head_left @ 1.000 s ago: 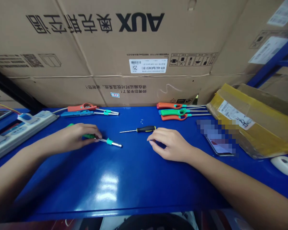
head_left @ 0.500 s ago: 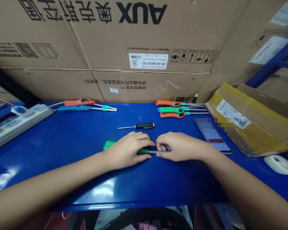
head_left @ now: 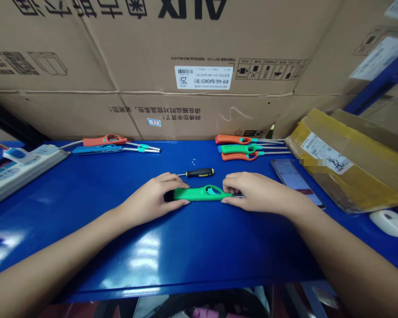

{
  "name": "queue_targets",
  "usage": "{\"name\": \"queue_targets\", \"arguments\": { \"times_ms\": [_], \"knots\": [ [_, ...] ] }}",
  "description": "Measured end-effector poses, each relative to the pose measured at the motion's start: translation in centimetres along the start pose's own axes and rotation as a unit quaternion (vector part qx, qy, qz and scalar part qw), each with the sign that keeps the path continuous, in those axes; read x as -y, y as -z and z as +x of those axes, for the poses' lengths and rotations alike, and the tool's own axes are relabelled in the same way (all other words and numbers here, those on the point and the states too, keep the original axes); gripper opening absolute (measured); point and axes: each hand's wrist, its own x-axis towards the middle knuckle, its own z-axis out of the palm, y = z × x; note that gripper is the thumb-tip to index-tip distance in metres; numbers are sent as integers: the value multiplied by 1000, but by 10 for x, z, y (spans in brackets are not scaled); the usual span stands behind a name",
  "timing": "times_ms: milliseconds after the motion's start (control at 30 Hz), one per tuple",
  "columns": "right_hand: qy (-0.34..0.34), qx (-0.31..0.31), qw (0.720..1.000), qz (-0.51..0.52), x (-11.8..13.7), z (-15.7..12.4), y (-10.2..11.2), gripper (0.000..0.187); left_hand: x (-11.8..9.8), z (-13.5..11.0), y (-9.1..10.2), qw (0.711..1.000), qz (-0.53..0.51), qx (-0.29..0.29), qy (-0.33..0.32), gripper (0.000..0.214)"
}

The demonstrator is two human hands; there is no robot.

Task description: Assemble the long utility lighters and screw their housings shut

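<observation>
A green long-nosed lighter [head_left: 200, 194] lies flat on the blue tabletop [head_left: 172, 247], between my two hands. My left hand [head_left: 152, 199] grips its handle end with curled fingers. My right hand [head_left: 257, 192] pinches the other end, where the metal nozzle begins; the nozzle is hidden under the fingers. Just behind the lighter lies a small screwdriver [head_left: 195, 173] with a black and yellow handle, touched by neither hand.
Three lighters [head_left: 240, 148] lie at the back right, two more lighters [head_left: 111, 145] at the back left. A phone [head_left: 295, 179] and a yellow-taped cardboard parcel [head_left: 348, 163] are at right, a white mouse [head_left: 389, 221] beyond. A power strip [head_left: 16, 165] lies left. Large cartons [head_left: 199, 66] wall the back.
My left hand carried the green lighter from the left to the middle of the table. My right hand came onto its nozzle end. The handle, covered before, now shows between the hands.
</observation>
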Motion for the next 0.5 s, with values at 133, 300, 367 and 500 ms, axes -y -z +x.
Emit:
{"name": "queue_targets", "arguments": {
  "times_ms": [133,300,367,500],
  "knots": [
    [12,7,1000,6,0,-1,-1,18,0,-3,-3,1000,-27,-7,-10,27],
    [14,7,1000,2,-1,0,0,16,1,-5,-3,999,-25,0,-28,26],
    [6,10,1000,1,1,0,0,16,2,-5,-5,999,-21,-3,-37,25],
    [5,20,1000,0,5,0,2,15,1,-5,-10,999,-22,-20,-34,23]
  ]
}}
